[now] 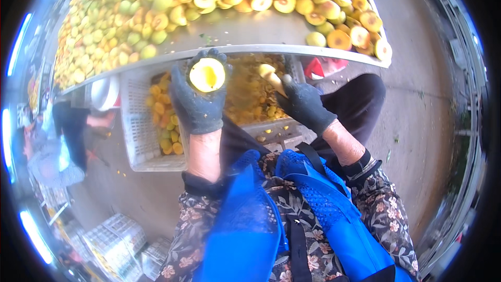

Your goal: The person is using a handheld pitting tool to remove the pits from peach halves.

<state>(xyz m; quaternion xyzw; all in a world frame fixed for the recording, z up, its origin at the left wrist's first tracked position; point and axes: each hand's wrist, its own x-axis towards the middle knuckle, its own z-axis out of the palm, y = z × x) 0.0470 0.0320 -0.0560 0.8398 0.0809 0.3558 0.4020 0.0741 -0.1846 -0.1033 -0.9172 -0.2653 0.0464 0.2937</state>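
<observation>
One halved yellow fruit, cut face toward the camera with a hollow in it, sits in the gloved left hand, grip curled round it. Right hand, also gloved: grip clenched on a short, pale tool, rounded end angled toward the fruit's side. Tool and fruit apart. Both near the close edge of the worktop, which carries many fruit halves. White crate below, containing more yellow fruit.
</observation>
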